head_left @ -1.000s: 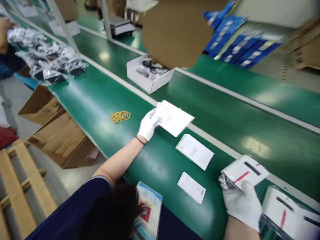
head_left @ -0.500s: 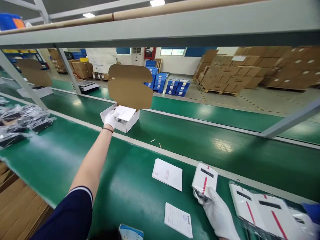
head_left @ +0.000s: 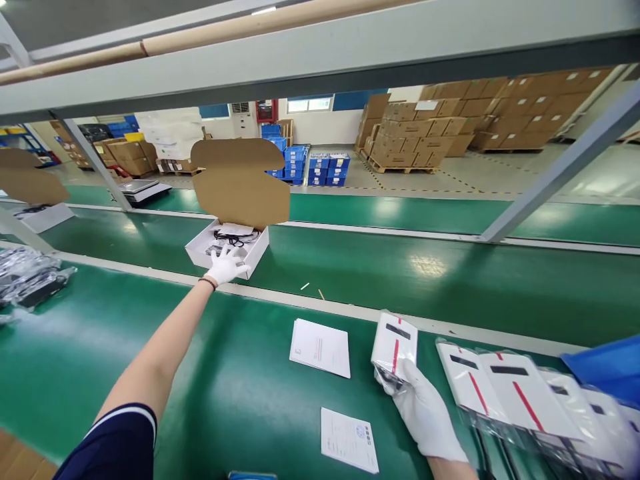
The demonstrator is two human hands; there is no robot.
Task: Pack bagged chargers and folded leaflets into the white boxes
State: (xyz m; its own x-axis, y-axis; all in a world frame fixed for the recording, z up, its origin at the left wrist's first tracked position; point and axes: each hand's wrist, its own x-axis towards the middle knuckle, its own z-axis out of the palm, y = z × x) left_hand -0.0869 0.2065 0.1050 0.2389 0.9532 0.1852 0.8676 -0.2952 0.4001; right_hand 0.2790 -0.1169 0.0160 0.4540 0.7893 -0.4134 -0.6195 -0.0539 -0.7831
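My left hand (head_left: 226, 265) spreads over a white cardboard box (head_left: 259, 252); near the bench (head_left: 250, 387) top's far edge my right hand (head_left: 425, 410) grips a flat white plastic-bagged device (head_left: 394, 345), likely light, slippery, best held by its sides.

The bag (head_left: 394, 347) looks glossy plastic, the lid (head_left: 241, 181) matt cardboard, the belt (head_left: 350, 277) smooth.

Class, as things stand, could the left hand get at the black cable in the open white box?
Probably yes: the left hand, spread open, is at the white box, whose lid stands up behind, and nothing visibly covers the black cable.
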